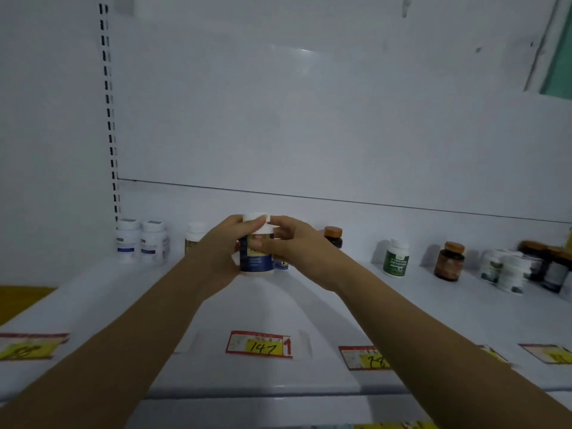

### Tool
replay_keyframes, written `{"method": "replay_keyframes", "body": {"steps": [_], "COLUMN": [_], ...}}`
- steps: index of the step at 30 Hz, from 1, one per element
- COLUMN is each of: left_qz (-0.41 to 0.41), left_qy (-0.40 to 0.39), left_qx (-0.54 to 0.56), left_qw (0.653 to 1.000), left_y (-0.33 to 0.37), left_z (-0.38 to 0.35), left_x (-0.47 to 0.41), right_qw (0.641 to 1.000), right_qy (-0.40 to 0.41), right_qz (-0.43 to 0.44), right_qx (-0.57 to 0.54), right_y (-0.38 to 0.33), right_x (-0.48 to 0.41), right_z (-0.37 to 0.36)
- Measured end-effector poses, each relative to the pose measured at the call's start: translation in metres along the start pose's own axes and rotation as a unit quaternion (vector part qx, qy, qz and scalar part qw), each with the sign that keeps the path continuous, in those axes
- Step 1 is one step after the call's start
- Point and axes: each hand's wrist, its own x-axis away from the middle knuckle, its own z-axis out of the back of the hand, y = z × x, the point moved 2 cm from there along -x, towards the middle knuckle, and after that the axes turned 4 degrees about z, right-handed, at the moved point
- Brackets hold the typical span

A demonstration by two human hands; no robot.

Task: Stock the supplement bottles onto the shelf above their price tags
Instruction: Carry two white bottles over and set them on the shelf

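I had both hands on the blue-labelled bottle [256,253], which sat on the white shelf [418,311] well back from the front edge. My left hand [221,255] wrapped its near side, fingers curled tight against the label, and my right hand [297,250] closed on the far side, fingertips [258,244] pressed just under the white cap [256,218].

To finish the placement well, I judged the bottle should be squared so its label faced out, in line with the price tag [259,345] nearer me than my fingers, then released one hand at a time so it did not tip.

That tag read "147" by hand on yellow, with a red "1" beside it. The tag to the right of my fingers [363,358] seemed to read "78", though my arm hid part of it. The bottle's own print was too blurred to read. A green-labelled bottle [396,258] stood further right.
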Motion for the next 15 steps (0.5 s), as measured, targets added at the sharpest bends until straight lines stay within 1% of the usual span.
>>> {"method": "replay_keyframes", "body": {"steps": [2, 5, 8, 10, 11, 13, 15], "left_qz": [0.004, 0.016, 0.018, 0.014, 0.012, 0.013, 0.024], "left_qy": [0.052, 0.175, 0.242, 0.274, 0.289, 0.307, 0.297], "left_qx": [-0.007, -0.012, -0.057, -0.146, -0.201, -0.323, -0.440], "left_qw": [0.999, 0.984, 0.968, 0.951, 0.936, 0.895, 0.847], "left_y": [0.001, 0.010, 0.018, 0.018, 0.018, 0.016, 0.011], "left_z": [0.010, 0.048, 0.093, 0.121, 0.133, 0.155, 0.167], "left_x": [0.007, 0.023, 0.044, 0.054, 0.057, 0.059, 0.056], "right_qw": [1.000, 1.000, 1.000, 1.000, 0.999, 0.997, 0.994], "right_qy": [-0.003, 0.005, 0.003, 0.004, 0.007, 0.023, 0.049], "right_qz": [0.007, -0.008, -0.017, -0.023, -0.027, -0.046, -0.071], "right_qx": [0.027, -0.004, -0.009, 0.010, 0.028, 0.062, 0.063], "right_y": [0.005, 0.012, 0.018, 0.024, 0.028, 0.039, 0.051], "right_x": [-0.009, -0.031, -0.057, -0.075, -0.083, -0.096, -0.105], "right_z": [-0.001, -0.009, -0.028, -0.043, -0.051, -0.062, -0.069]}}
